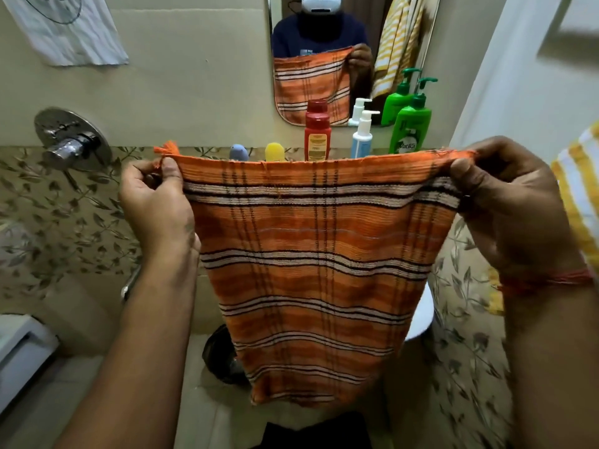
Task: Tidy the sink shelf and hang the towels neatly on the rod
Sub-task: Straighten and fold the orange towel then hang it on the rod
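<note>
Towel: the orange striped towel (311,270) is held spread between both hands.
Left hand (158,202): upper left corner is pinched.
Right hand (505,202): upper right corner is pinched.

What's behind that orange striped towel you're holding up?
Behind the orange towel stand bottles: red, white pump, green pump, and blue and yellow tops. Their lower parts and the shelf are hidden.

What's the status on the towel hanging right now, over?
Left hand and right hand each pinch a top corner of the orange striped towel. Towel spread, hanging free, not on a rod. Bottles behind it.
</note>
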A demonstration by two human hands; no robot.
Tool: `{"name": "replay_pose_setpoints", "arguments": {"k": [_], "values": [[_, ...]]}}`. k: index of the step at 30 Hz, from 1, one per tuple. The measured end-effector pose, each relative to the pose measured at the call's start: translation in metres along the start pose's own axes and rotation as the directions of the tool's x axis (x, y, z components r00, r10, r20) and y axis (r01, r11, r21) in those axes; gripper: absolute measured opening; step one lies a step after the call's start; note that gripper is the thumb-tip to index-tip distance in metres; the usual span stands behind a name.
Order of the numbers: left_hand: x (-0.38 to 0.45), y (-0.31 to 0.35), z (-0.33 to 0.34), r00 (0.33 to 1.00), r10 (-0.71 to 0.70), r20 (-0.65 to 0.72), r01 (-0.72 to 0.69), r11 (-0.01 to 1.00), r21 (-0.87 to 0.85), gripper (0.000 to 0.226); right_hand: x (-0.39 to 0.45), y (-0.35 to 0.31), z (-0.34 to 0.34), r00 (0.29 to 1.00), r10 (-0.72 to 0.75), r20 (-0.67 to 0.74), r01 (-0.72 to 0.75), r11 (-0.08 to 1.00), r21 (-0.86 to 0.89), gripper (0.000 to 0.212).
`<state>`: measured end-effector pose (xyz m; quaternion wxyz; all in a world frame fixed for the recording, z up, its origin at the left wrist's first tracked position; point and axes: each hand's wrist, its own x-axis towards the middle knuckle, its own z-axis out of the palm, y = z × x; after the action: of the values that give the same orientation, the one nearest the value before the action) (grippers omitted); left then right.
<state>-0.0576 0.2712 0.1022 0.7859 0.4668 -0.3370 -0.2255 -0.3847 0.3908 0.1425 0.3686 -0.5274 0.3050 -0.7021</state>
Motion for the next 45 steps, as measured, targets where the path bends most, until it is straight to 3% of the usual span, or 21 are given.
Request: {"name": "replay_pose_setpoints", "arguments": {"k": [2,4,5,8,12,17,20,23,30,34,36,41,45], "values": [[0.001,0.002,0.001,1.000,0.015,-0.024,-0.015,1.000,0.006,0.018,0.004,-0.001,-0.005,0.999,0.012,0.046,0.000,0.969,-0.246,0.012],[0.001,0.000,0.001,1.000,0.001,-0.020,-0.001,1.000,0.029,0.019,0.008,0.001,-0.014,0.992,0.056,0.109,0.023,0.786,-0.618,0.017],[0.000,-0.002,0.000,1.000,-0.010,0.001,0.010,0.998,0.056,0.019,0.010,0.003,-0.017,0.993,0.042,0.115,0.047,0.735,-0.677,0.016],[-0.009,-0.007,0.000,0.995,-0.015,0.097,-0.002,0.985,0.175,0.020,0.013,0.008,-0.018,0.997,-0.075,0.037,0.081,0.760,-0.644,0.013],[-0.024,-0.005,0.004,0.957,0.116,0.265,-0.179,0.958,0.225,0.013,0.015,0.026,-0.004,0.999,0.051,0.015,-0.028,0.747,-0.665,0.016],[-0.044,0.003,0.019,0.902,0.166,0.400,-0.298,0.907,0.296,0.032,0.015,0.036,0.020,0.994,0.017,-0.107,-0.078,0.800,-0.595,0.018],[-0.058,0.011,0.028,0.853,0.095,0.514,-0.292,0.902,0.319,0.043,0.013,0.038,0.039,0.991,0.123,-0.053,-0.134,0.915,-0.381,0.017],[-0.078,0.014,0.038,0.798,0.016,0.602,-0.261,0.910,0.323,0.045,0.010,0.042,0.058,0.967,0.247,0.062,-0.220,0.932,-0.287,0.011],[-0.094,0.019,0.052,0.680,-0.078,0.729,-0.150,0.959,0.243,0.042,0.028,0.049,0.079,0.967,0.240,0.082,-0.170,0.853,-0.494,0.035],[-0.094,0.017,0.055,0.615,-0.085,0.784,-0.173,0.955,0.240,0.016,0.040,0.051,0.078,0.979,0.195,0.058,-0.106,0.734,-0.671,0.043],[-0.093,0.013,0.057,0.600,-0.066,0.797,-0.198,0.953,0.228,0.021,0.043,0.051,0.078,0.983,0.177,0.052,-0.095,0.728,-0.679,0.041],[-0.088,0.007,0.063,0.659,0.056,0.750,-0.323,0.921,0.215,0.013,0.047,0.045,0.073,0.953,0.259,0.160,-0.136,0.832,-0.538,0.038],[-0.076,0.011,0.072,0.804,-0.005,0.594,-0.089,0.988,0.130,0.009,0.039,0.048,0.061,0.943,0.198,0.267,-0.159,0.974,-0.162,0.045]]}}
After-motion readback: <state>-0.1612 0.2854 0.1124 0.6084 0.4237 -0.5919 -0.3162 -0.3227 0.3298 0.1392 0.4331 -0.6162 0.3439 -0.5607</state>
